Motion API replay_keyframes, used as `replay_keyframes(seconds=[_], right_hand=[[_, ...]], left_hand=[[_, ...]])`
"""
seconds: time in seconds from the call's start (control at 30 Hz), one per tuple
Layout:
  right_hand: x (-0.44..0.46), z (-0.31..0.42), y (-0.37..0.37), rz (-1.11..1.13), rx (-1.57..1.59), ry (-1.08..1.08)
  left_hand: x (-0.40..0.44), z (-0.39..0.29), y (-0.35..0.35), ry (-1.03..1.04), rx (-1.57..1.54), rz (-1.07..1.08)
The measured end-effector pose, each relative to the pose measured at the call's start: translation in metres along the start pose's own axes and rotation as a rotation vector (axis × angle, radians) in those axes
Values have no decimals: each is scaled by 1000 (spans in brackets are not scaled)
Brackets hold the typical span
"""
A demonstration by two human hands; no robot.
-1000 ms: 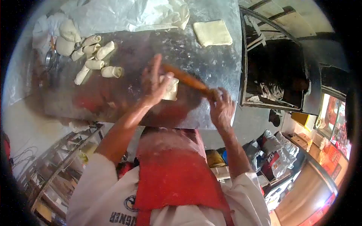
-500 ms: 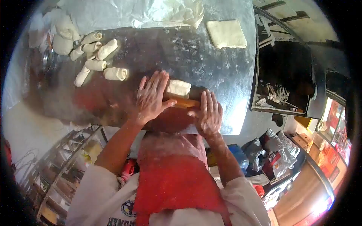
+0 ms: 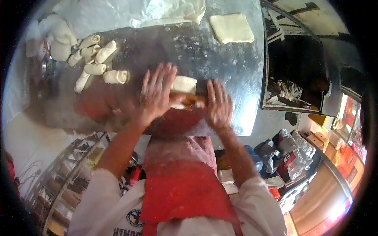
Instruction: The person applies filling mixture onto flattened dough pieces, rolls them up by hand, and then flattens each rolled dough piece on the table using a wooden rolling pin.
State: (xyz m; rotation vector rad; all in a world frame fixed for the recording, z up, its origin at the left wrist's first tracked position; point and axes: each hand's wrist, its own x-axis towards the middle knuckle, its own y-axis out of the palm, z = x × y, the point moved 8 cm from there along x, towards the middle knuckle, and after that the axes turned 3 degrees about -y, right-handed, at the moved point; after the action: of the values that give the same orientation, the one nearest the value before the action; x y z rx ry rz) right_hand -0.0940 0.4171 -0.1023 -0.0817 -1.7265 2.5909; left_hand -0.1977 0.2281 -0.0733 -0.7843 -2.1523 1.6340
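A small piece of pale dough (image 3: 184,84) lies on the metal table (image 3: 165,47), with a brown wooden rolling pin (image 3: 191,98) across its lower part. My left hand (image 3: 158,92) lies flat over the pin's left end, fingers spread and pointing away from me. Over the right end rests my right hand (image 3: 219,103), its fingers stretched forward. Both hands are slightly blurred, and their palms hide the pin's ends. Several rolled dough pieces (image 3: 115,76) lie together at the left of the table. A flat dough square (image 3: 232,28) sits at the upper right.
Crumpled translucent plastic sheeting (image 3: 157,11) covers the table's far edge. Larger dough lumps (image 3: 61,50) are at the far left. Right of the table stands a dark open oven-like box (image 3: 295,74). Silver bags (image 3: 291,153) are at the lower right, a metal rack (image 3: 67,185) at the lower left.
The pin has turned from slanting in my right hand to lying across the dough. My left hand has come onto it too, and both hands now lie over its ends.
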Motion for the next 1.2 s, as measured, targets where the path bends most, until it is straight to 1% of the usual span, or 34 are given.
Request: replay_keyframes(seconds=[0.03,0.07,0.1,0.13,0.17,0.2,0.23,0.27,0.3,0.33,0.37,0.4,0.43,0.47,0.5,0.53,0.57,0.63,0.67,0.7,0.73,0.77,0.83,0.87,0.9,0.97,1.0,1.03,1.1,1.13,1.17,1.2], right_hand=[[35,4,-23,-14,-99,-42],[66,-2,-30,-40,-151,-28],[92,-8,-30,-30,-144,-30],[112,-16,-31,-45,-79,23],[113,-20,-33,-60,-14,76],[95,-17,-27,-53,-55,49],[73,-15,-23,-69,-104,15],[45,-3,-24,-34,-128,26],[8,4,-15,-69,-177,-72],[-23,11,-8,-5,-155,-62],[-51,16,-6,-93,-105,-113],[-59,25,-16,-86,-151,-146],[-53,22,-21,-104,-156,-148],[-46,17,-15,-1,-107,-149],[-42,13,-8,108,-58,-148],[-35,20,-22,98,-5,-175],[-36,21,-30,99,-10,-169],[-44,29,-45,44,-52,-331],[-54,22,-39,54,-60,-359],[-62,18,-37,59,-58,-361],[-68,14,-42,-2,-43,-338],[-74,10,-46,-65,-28,-312],[-85,2,-42,-61,19,-281],[-91,-3,-37,-16,8,-239],[-97,-6,-32,29,-4,-201],[-96,-2,-38,7,8,-192],[-97,0,-40,-10,20,-176],[-98,3,-40,-11,22,-181],[-98,2,-40,3,-12,-155],[-100,2,-41,1,-16,-163],[-103,0,-38,33,-25,-147],[-102,0,-39,63,-32,-124]], left_hand=[[23,7,3,-3,-1,4],[55,17,-1,-38,-34,-62],[75,26,-1,-75,-68,-118],[82,32,7,-84,-68,-103],[83,29,5,-25,-43,-152],[85,24,-5,44,-14,-221],[69,17,-5,39,-17,-165],[35,4,-2,35,-22,-111],[3,-9,-2,-14,-19,-22],[-27,-21,-3,-39,-47,30],[-51,-30,-9,-44,-61,38],[-59,-37,-14,-67,-26,76],[-62,-40,-15,-91,6,120],[-54,-38,-6,-87,6,116],[-36,-24,1,-143,-127,-39],[-18,-10,1,-196,-258,-194],[-1,-6,2,-192,-265,-192],[26,-1,18,-257,-363,72],[28,-1,15,-262,-371,74],[29,-6,11,-183,-352,88],[30,-10,7,-101,-327,98],[22,-10,5,-100,-322,97],[-7,10,13,-424,-1154,33],[-14,20,8,-396,-1178,-123],[-16,13,0,-400,-1178,-119],[-10,-18,-67,-228,-589,-356],[-10,-41,-84,-141,-395,-400],[-7,-52,-73,-167,-315,-281],[-10,-79,-49,99,-112,-237],[-21,-79,-27,89,-127,-61],[-28,-71,-21,86,-126,-70],[-29,-64,-32,32,-299,-112]])
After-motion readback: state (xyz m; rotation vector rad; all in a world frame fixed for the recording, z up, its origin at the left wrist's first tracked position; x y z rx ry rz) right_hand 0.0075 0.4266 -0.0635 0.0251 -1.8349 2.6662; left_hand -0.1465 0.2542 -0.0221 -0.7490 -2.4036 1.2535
